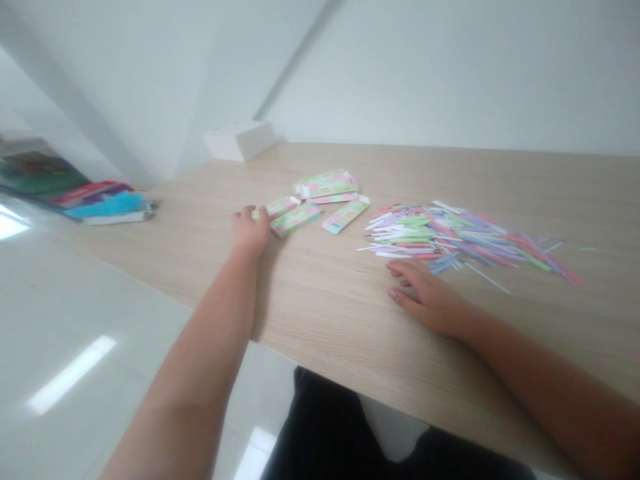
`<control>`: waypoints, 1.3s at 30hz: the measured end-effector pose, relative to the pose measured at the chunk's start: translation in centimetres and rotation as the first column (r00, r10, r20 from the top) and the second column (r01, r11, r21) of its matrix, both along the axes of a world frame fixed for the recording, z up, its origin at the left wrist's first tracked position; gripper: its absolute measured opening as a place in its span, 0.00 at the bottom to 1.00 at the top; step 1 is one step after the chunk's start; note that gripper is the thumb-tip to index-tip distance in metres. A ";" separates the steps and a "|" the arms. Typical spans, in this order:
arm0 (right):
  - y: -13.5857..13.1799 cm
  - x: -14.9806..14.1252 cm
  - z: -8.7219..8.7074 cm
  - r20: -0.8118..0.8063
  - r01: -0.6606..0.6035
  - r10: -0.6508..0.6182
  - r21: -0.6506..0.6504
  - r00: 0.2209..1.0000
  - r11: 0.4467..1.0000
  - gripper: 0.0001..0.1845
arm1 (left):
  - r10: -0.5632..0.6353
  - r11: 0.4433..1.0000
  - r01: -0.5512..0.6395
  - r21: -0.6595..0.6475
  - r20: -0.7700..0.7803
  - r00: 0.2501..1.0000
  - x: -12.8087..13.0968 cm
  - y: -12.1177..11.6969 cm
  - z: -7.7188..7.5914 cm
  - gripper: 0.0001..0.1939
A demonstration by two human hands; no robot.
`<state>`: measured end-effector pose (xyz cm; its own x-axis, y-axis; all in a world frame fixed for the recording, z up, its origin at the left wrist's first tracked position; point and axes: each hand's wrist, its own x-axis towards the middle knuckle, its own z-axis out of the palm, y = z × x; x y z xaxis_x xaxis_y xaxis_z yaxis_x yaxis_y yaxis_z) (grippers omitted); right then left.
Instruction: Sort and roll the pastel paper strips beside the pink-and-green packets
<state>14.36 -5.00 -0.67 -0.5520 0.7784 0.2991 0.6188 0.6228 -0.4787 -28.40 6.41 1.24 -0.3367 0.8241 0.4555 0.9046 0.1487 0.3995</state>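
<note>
No writing can be read anywhere in the view. The green-and-pink printed paper packets (327, 185) in the upper middle of the frame carry small markings, but these are too blurred to make out. The covers of the stacked books (85, 197) at the upper left of the frame show only blurred colour, with no legible title. The coloured paper strips (450, 240) right of centre show no readable marks at this sharpness.

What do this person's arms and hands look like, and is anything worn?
The left forearm and right forearm are bare: no sleeves, gloves, watch or bracelet show, and the fingers carry no visible rings. Black trousers show below.
</note>
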 end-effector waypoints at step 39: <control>0.3 0.2 -0.2 0.046 0.008 -0.010 0.040 0.999 0.999 0.28 | -0.192 0.954 0.109 -0.279 -0.291 0.937 3.7 0.3 -0.4 0.37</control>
